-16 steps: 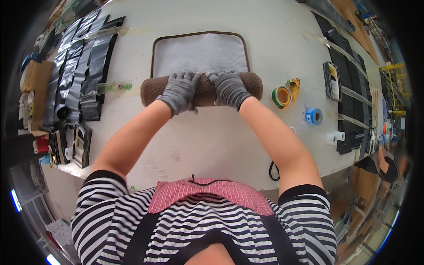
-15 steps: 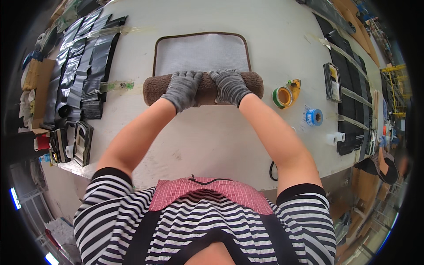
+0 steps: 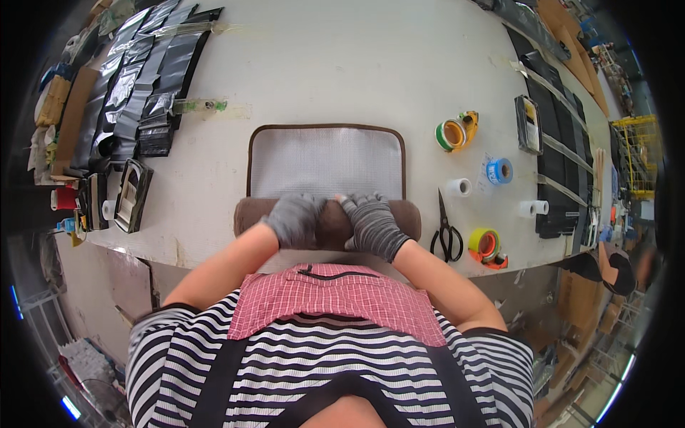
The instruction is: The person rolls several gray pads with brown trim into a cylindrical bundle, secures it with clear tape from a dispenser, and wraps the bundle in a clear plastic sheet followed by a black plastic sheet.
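A brown mat with a pale grey backing [image 3: 325, 162] and dark brown edging lies partly rolled up at the near side of the table. Its flat part stretches away from me, and the thick brown roll [image 3: 332, 227] lies crosswise close to the table's front edge. My left hand [image 3: 294, 220], in a grey knit glove and slightly blurred, curls over the roll left of its middle. Right of the middle, my right hand [image 3: 373, 222] in a matching glove has its fingers bent over the top. The roll's underside is hidden.
To the right lie black scissors [image 3: 447, 232], a yellow-green tape roll in an orange dispenser [image 3: 486, 246], another tape dispenser [image 3: 457, 133], a blue roll [image 3: 499, 170] and small white rolls [image 3: 461, 187]. Black plastic bags [image 3: 135, 85] are taped down at left; more black sheets [image 3: 560, 143] lie right.
Both hands have drawn the rolled mat toward me, near the table's front edge, with its flat part following. My elbows have bent. Scissors and another tape dispenser have come into sight at right.
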